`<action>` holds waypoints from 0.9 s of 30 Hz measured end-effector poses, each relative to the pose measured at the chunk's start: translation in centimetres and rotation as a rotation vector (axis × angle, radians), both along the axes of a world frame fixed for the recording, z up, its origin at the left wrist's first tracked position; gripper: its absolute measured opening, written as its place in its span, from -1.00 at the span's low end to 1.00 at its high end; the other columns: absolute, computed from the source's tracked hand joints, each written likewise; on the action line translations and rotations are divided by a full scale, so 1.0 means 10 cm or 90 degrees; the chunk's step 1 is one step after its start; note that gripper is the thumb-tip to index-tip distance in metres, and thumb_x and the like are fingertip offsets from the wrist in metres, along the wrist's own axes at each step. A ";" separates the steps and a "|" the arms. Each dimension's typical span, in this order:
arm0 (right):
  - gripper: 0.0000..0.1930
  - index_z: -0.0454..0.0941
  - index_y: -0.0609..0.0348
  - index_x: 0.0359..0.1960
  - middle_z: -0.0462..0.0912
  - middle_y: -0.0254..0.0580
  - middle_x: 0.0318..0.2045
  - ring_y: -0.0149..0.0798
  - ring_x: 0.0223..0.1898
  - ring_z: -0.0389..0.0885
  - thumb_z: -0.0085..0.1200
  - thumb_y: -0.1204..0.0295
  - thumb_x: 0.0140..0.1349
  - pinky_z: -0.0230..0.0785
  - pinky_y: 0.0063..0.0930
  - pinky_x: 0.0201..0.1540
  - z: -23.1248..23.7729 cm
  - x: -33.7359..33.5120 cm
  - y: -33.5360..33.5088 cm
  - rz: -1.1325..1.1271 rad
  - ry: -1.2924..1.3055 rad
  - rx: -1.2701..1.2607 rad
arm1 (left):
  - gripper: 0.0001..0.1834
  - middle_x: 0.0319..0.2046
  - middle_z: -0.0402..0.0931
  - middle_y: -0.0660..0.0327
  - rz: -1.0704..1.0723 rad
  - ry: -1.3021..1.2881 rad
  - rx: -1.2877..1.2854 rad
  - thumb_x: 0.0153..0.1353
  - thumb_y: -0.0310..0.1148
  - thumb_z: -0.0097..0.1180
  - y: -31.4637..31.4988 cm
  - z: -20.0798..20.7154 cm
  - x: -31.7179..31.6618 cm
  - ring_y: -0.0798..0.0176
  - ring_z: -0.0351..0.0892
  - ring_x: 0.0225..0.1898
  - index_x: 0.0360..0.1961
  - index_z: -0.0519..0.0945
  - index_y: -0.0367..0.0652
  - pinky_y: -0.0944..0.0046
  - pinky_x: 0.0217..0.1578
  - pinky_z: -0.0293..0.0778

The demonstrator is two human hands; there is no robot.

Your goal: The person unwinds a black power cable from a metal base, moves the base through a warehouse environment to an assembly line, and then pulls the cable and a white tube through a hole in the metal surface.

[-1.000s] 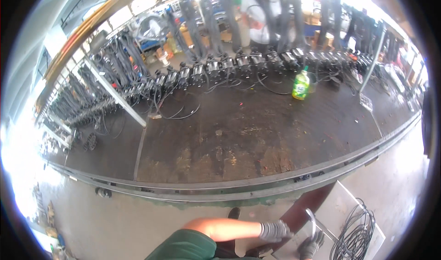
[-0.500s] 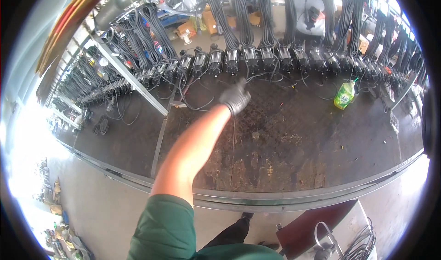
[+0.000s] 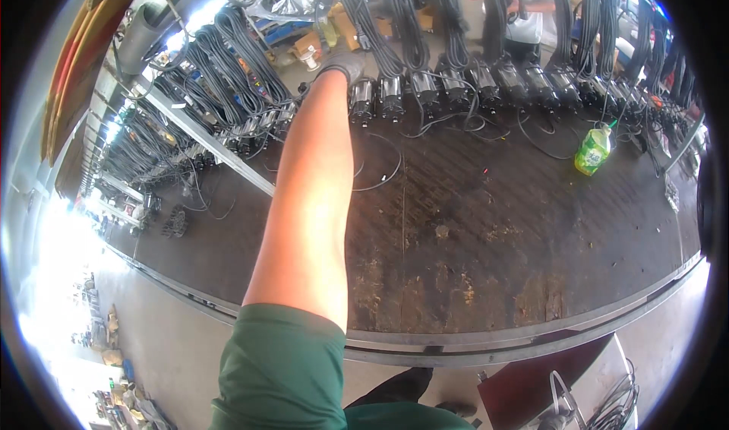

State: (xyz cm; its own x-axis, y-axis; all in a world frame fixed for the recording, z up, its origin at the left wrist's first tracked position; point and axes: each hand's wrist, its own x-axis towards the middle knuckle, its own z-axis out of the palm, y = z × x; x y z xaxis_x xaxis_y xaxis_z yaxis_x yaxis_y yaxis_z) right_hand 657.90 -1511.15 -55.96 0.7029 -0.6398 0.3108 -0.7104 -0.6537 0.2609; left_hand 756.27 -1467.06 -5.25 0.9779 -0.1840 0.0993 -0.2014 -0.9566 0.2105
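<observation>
My left hand (image 3: pixel 345 66), in a dark grey glove, reaches over the workbench (image 3: pixel 456 232) to the row of hanging cylindrical motor-like units at its far side. It is at the top of the row, just left of a silver and black unit (image 3: pixel 363 99). Its fingers are hidden beyond the wrist, so whether they grip anything does not show. Bundles of looped black cable (image 3: pixel 402 35) hang above the units. A thin cable (image 3: pixel 391 173) curls on the bench near my forearm. My right hand is not in view.
A bottle of yellow-green liquid (image 3: pixel 592 153) stands on the bench's right part. A metal bar (image 3: pixel 205 134) slants down at left. Behind the row, another person's arm (image 3: pixel 531 7) shows. Below the bench's front edge, a dark red panel (image 3: pixel 531 377) stands beside coiled cable (image 3: pixel 613 409).
My left hand has moved from above the bench's middle, where a finger pointed outward, up and left to the row. The view has shifted slightly. Another person has appeared behind the cables.
</observation>
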 end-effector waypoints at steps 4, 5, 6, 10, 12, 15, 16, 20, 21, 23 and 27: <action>-0.57 0.45 0.05 -0.40 0.50 -0.41 -0.62 -0.35 -0.55 0.46 -0.06 -0.02 0.47 0.33 -0.14 -0.34 -0.01 0.10 0.03 -0.010 -0.002 -0.012 | -0.01 0.39 0.35 -0.14 0.072 0.046 -0.111 0.27 -0.03 0.19 0.04 0.03 0.11 0.00 0.48 0.30 0.62 -0.01 0.01 0.15 0.28 0.37; -0.57 0.45 0.04 -0.41 0.50 -0.42 -0.63 -0.36 -0.56 0.45 -0.06 -0.02 0.47 0.33 -0.15 -0.35 0.01 0.10 0.03 -0.016 0.000 -0.017 | -0.01 0.39 0.35 -0.14 0.071 0.049 -0.095 0.27 -0.03 0.20 0.01 0.03 0.09 0.00 0.48 0.31 0.62 -0.02 0.00 0.15 0.29 0.36; -0.57 0.44 0.04 -0.43 0.49 -0.42 -0.64 -0.36 -0.57 0.45 -0.05 -0.02 0.47 0.32 -0.16 -0.37 0.01 0.10 0.03 -0.019 0.005 -0.022 | 0.00 0.40 0.34 -0.15 0.069 0.050 -0.085 0.26 -0.03 0.21 -0.01 0.04 0.07 -0.01 0.47 0.32 0.62 -0.02 0.00 0.15 0.29 0.36; -0.56 0.43 0.02 -0.47 0.49 -0.42 -0.67 -0.38 -0.61 0.43 -0.02 -0.03 0.45 0.28 -0.22 -0.43 0.01 0.14 0.05 -0.030 0.007 -0.037 | 0.04 0.42 0.32 -0.16 0.065 0.043 -0.067 0.24 -0.02 0.24 0.04 0.09 0.00 -0.03 0.45 0.35 0.62 -0.04 -0.01 0.15 0.32 0.35; -0.55 0.42 0.01 -0.50 0.48 -0.42 -0.68 -0.38 -0.64 0.41 0.00 -0.03 0.44 0.27 -0.25 -0.47 0.00 0.16 0.06 -0.033 0.008 -0.043 | 0.06 0.43 0.31 -0.17 0.065 0.037 -0.058 0.23 -0.02 0.25 0.08 0.09 -0.06 -0.04 0.44 0.37 0.62 -0.05 -0.02 0.15 0.34 0.34; -0.54 0.40 0.00 -0.54 0.48 -0.42 -0.71 -0.40 -0.67 0.40 0.02 -0.03 0.43 0.24 -0.29 -0.52 0.01 0.17 0.04 -0.037 0.013 -0.059 | 0.08 0.44 0.30 -0.17 0.066 0.027 -0.059 0.21 -0.02 0.27 0.17 -0.01 -0.19 -0.05 0.43 0.39 0.63 -0.05 -0.02 0.16 0.36 0.34; -0.54 0.40 -0.01 -0.55 0.47 -0.42 -0.71 -0.40 -0.68 0.39 0.03 -0.03 0.43 0.23 -0.30 -0.53 0.02 0.18 0.06 -0.037 0.013 -0.062 | 0.06 0.39 0.35 -0.21 0.041 0.020 -0.100 0.20 -0.02 0.26 0.25 -0.08 -0.26 -0.10 0.46 0.36 0.61 -0.02 -0.07 0.13 0.34 0.36; -0.52 0.38 -0.02 -0.60 0.47 -0.42 -0.74 -0.41 -0.73 0.37 0.05 -0.03 0.41 0.20 -0.35 -0.60 0.05 0.10 0.05 -0.047 0.023 -0.091 | -0.17 0.14 0.60 -0.19 -0.002 -0.014 -0.131 0.28 -0.06 0.09 0.41 -0.73 -0.80 -0.18 0.60 0.19 0.54 0.17 -0.05 -0.03 0.23 0.45; -0.51 0.38 -0.03 -0.61 0.46 -0.42 -0.75 -0.42 -0.74 0.36 0.06 -0.03 0.41 0.19 -0.37 -0.61 0.02 0.12 0.07 -0.043 0.018 -0.094 | -0.19 0.08 0.62 -0.24 -0.001 0.050 -0.104 0.27 -0.08 0.11 0.51 -0.99 -0.96 -0.23 0.62 0.14 0.51 0.21 -0.07 -0.07 0.20 0.48; -0.50 0.37 -0.04 -0.63 0.46 -0.42 -0.77 -0.43 -0.76 0.35 0.08 -0.04 0.40 0.18 -0.39 -0.65 -0.01 0.10 0.09 -0.040 0.022 -0.104 | -0.29 0.17 0.54 -0.26 -0.079 0.021 -0.112 0.31 -0.11 0.08 0.74 -1.82 -1.61 -0.23 0.58 0.18 0.46 0.30 -0.09 -0.12 0.22 0.46; -0.48 0.35 -0.05 -0.68 0.45 -0.42 -0.80 -0.44 -0.80 0.33 0.11 -0.04 0.38 0.14 -0.45 -0.71 -0.20 0.02 0.14 -0.042 0.034 -0.145 | -0.27 0.25 0.43 -0.16 -0.042 0.177 -0.006 0.29 -0.03 0.18 1.08 -2.86 -3.44 -0.33 0.49 0.19 0.44 0.34 0.01 -0.23 0.21 0.44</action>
State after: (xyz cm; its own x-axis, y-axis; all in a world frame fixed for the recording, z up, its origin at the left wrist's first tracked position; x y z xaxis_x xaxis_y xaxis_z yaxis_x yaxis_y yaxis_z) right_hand 658.13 -1509.76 -57.93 0.6817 -0.6024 0.4151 -0.7303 -0.5267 0.4350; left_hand 721.90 -1456.29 -33.83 0.9539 -0.2482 -0.1687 -0.1961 -0.9411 0.2754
